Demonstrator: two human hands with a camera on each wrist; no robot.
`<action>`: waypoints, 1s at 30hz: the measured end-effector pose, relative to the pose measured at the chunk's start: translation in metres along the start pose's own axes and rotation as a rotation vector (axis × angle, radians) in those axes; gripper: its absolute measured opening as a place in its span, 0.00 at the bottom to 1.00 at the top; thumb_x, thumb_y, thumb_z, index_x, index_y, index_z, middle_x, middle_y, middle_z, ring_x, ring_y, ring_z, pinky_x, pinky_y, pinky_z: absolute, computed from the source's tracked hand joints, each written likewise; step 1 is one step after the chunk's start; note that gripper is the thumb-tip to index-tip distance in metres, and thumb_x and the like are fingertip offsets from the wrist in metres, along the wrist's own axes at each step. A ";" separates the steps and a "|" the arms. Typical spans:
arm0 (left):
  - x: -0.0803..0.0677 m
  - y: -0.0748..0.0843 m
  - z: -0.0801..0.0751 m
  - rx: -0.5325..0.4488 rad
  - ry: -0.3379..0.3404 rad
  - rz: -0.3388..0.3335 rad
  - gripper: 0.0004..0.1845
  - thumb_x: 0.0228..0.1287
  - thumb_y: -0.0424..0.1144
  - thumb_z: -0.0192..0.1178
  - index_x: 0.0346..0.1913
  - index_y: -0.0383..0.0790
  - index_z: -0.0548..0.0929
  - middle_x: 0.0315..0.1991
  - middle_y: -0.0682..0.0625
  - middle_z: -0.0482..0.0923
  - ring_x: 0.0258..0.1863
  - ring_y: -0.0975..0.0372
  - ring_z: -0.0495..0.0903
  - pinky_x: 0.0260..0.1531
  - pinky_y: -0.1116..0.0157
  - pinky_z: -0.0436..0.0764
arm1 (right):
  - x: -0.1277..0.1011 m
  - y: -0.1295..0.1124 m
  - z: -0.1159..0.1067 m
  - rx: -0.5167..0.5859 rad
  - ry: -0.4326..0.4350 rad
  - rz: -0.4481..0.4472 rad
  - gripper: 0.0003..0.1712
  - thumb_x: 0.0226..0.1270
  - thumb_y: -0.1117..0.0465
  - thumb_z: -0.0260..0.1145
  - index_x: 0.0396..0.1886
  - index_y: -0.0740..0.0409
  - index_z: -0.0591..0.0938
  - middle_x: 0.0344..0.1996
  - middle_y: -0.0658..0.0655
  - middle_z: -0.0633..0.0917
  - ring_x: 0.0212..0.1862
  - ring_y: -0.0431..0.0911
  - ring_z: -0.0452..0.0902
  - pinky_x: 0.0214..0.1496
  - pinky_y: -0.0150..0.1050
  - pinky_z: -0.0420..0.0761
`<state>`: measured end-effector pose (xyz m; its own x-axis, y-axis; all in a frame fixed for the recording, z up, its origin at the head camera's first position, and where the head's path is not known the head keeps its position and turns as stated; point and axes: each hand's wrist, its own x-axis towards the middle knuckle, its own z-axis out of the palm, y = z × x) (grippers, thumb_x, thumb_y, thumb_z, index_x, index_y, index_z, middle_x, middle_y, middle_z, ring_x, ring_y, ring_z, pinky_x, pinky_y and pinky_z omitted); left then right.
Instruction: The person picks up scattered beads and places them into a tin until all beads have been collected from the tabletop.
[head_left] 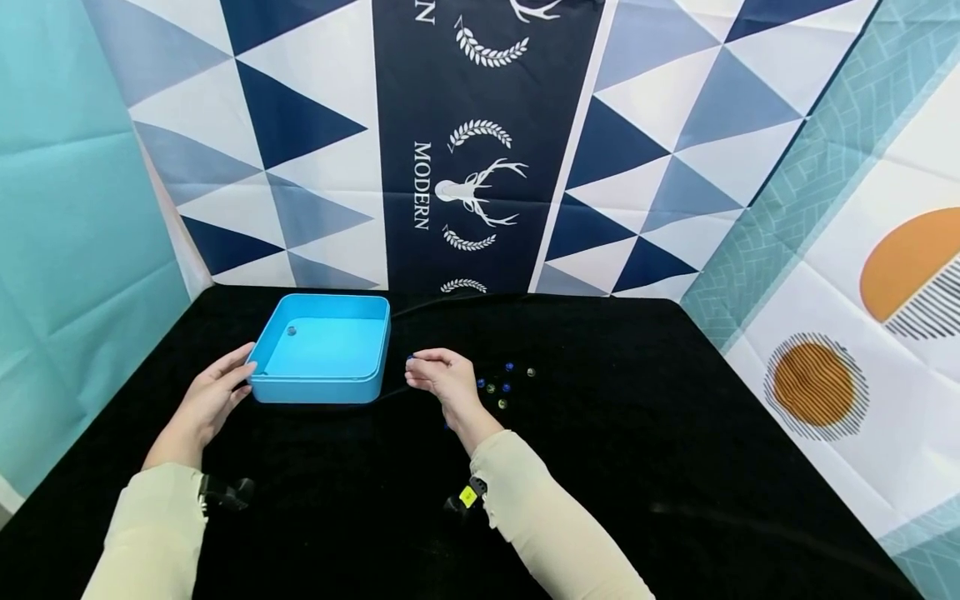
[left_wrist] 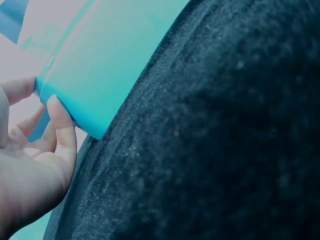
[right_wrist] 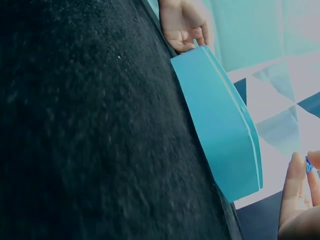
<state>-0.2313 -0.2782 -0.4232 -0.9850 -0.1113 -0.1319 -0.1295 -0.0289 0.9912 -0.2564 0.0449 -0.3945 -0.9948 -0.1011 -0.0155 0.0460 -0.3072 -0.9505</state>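
Note:
A square blue box [head_left: 322, 392] sits on the black cloth, with one small marble [head_left: 291, 331] inside near its far left corner. My left hand [head_left: 213, 396] rests with straight fingers against the box's near left corner [left_wrist: 75, 107]. My right hand [head_left: 438, 375] hovers just right of the box and pinches a small blue marble [head_left: 409, 359] between thumb and fingers; the blue marble [right_wrist: 309, 165] shows at the fingertips in the right wrist view, beside the box wall [right_wrist: 220, 125]. Several loose marbles [head_left: 507, 387] lie on the cloth right of that hand.
The black cloth table [head_left: 637, 467] stretches wide to the right and front. Patterned fabric backdrops [head_left: 480, 142] close off the back and both sides. A dark cable [head_left: 420, 307] runs behind the box.

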 end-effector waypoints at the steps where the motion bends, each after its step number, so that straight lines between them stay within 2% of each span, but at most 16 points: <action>1: 0.001 0.000 0.000 0.008 0.001 -0.001 0.38 0.64 0.51 0.57 0.72 0.44 0.54 0.70 0.47 0.52 0.49 0.69 0.66 0.40 0.78 0.72 | 0.000 0.001 0.002 -0.001 -0.005 -0.003 0.10 0.53 0.76 0.66 0.37 0.73 0.80 0.25 0.58 0.84 0.24 0.43 0.81 0.35 0.37 0.81; 6: 0.001 0.000 0.001 0.021 -0.004 -0.001 0.39 0.64 0.52 0.57 0.73 0.45 0.54 0.72 0.46 0.49 0.50 0.69 0.66 0.41 0.78 0.71 | 0.002 0.004 0.011 -0.010 -0.029 -0.004 0.10 0.54 0.75 0.67 0.38 0.73 0.80 0.26 0.59 0.84 0.25 0.43 0.81 0.35 0.37 0.81; 15: -0.001 0.001 0.000 -0.011 -0.002 0.010 0.38 0.64 0.50 0.58 0.72 0.44 0.54 0.69 0.48 0.53 0.46 0.71 0.67 0.40 0.78 0.71 | 0.007 0.003 0.030 -0.033 -0.038 -0.007 0.12 0.54 0.74 0.67 0.39 0.75 0.80 0.24 0.59 0.84 0.24 0.43 0.81 0.36 0.39 0.81; 22: 0.000 0.001 -0.001 0.004 0.000 0.009 0.38 0.65 0.51 0.57 0.73 0.44 0.54 0.71 0.47 0.51 0.49 0.69 0.66 0.40 0.78 0.70 | 0.010 0.006 0.044 -0.041 -0.030 0.038 0.07 0.53 0.73 0.68 0.34 0.68 0.82 0.24 0.59 0.84 0.24 0.43 0.81 0.35 0.39 0.81; 30: 0.003 0.000 0.002 0.029 0.026 -0.006 0.37 0.65 0.52 0.56 0.72 0.46 0.55 0.71 0.46 0.50 0.48 0.71 0.67 0.41 0.78 0.70 | 0.015 0.006 0.050 -0.066 -0.022 0.078 0.07 0.53 0.73 0.69 0.34 0.67 0.83 0.24 0.58 0.84 0.24 0.43 0.81 0.35 0.37 0.81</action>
<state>-0.2348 -0.2769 -0.4240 -0.9810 -0.1367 -0.1380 -0.1392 -0.0012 0.9903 -0.2667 -0.0060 -0.3848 -0.9862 -0.1428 -0.0839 0.1162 -0.2350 -0.9650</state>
